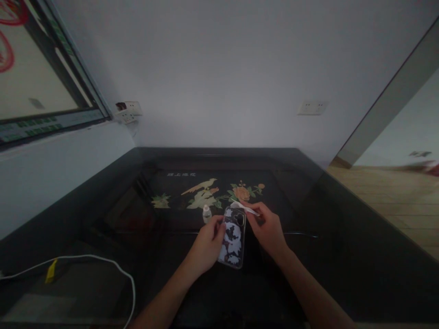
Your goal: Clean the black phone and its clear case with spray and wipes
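Observation:
A clear phone case with a white and dark pattern (233, 243) is gripped along its left edge by my left hand (208, 242). Whether a phone sits inside the case I cannot tell. My right hand (265, 226) pinches a white tissue-like strip (244, 207), which lies across the top edge of the case near the camera cutout. Just beyond my left hand, a small clear bottle with a pale cap (206, 214) stands upright on the glossy black table (164, 274).
A white cable (92, 257) with a yellow tag (51, 271) curves over the table's left side. Flower and bird artwork (202, 187) decorates the tabletop. Behind it, the wall carries sockets (313, 108), and a power adapter (126, 115) is at the left. A window (41, 68) is at the upper left.

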Available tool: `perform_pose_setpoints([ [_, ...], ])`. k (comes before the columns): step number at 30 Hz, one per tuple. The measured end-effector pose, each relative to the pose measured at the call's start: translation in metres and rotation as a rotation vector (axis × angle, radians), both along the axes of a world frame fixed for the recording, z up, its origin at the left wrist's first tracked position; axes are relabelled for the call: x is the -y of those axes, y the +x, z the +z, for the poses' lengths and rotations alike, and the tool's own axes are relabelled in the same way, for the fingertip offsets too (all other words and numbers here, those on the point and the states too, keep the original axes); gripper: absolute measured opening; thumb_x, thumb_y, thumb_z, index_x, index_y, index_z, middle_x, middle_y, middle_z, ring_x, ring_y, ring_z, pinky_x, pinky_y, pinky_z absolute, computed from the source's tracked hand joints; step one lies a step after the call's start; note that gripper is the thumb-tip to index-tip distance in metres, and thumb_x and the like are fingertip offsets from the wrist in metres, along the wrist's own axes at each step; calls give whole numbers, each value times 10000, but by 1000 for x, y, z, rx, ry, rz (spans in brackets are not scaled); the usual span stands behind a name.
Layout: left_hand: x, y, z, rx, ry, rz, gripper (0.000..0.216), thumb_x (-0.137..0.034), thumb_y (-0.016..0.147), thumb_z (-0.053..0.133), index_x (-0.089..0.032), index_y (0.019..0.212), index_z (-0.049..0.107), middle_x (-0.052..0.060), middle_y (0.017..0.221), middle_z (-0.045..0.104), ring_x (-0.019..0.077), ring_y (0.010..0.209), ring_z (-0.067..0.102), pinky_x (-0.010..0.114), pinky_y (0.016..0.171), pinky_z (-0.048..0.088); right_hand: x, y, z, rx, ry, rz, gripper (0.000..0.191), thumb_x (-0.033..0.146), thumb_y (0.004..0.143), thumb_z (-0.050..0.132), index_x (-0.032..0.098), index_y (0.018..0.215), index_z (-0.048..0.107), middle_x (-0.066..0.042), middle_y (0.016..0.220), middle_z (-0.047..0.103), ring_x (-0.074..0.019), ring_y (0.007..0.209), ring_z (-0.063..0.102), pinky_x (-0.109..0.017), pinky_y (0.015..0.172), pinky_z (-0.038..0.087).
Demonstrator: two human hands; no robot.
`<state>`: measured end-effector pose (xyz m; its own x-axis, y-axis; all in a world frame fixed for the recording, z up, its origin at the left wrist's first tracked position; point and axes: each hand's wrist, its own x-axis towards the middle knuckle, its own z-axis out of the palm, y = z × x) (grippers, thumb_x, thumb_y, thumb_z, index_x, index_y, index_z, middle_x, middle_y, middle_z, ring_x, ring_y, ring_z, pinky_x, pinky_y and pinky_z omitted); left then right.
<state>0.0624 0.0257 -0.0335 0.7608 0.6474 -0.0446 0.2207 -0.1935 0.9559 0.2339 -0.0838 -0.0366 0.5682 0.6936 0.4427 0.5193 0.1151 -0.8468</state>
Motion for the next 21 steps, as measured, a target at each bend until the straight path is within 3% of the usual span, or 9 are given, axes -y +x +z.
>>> perform_pose_setpoints([
  [4, -1, 11, -7, 135, -231, 44, 361, -470, 929, 534, -180, 1132, 605, 11, 828, 613, 151, 651, 611, 227, 528, 476, 2, -4, -2, 232, -6, 84, 237, 128, 915, 591, 242, 1097, 692, -60, 1250, 737, -238, 1187, 691, -421, 1072, 531],
  [10, 0, 12, -20, 206, -401, 106, 379, -502, 860, 618, -187, 1070, 604, -12, 794, 592, 123, 576, 559, 205, 446, 459, 9, -12, -5, 371, -62, 279, 406, 52, 881, 606, 264, 1212, 707, -34, 1261, 737, -203, 1167, 703, -359, 1066, 545],
  [14, -1, 8, -21, 206, -429, 103, 372, -514, 866, 593, -199, 1063, 607, -16, 780, 601, 134, 571, 555, 216, 444, 443, 14, -15, 1, 436, -58, 409, 444, 30, 853, 631, 272, 1217, 704, -26, 1213, 758, -188, 1149, 708, -334, 1048, 547],
  [18, -3, 8, -22, 247, -321, 134, 351, -485, 882, 595, -180, 1051, 639, 26, 895, 668, 148, 748, 608, 228, 643, 490, 17, -20, 12, 468, 10, 532, 416, 31, 813, 662, 259, 1157, 712, -38, 1139, 780, -187, 1070, 732, -337, 1007, 552],
  [21, -5, 10, -27, 253, -298, 146, 360, -489, 883, 595, -170, 1044, 636, 30, 869, 669, 159, 768, 611, 244, 685, 482, 19, -25, 18, 395, 30, 598, 362, 49, 810, 676, 250, 1108, 719, -36, 1057, 793, -182, 997, 748, -326, 967, 561],
])
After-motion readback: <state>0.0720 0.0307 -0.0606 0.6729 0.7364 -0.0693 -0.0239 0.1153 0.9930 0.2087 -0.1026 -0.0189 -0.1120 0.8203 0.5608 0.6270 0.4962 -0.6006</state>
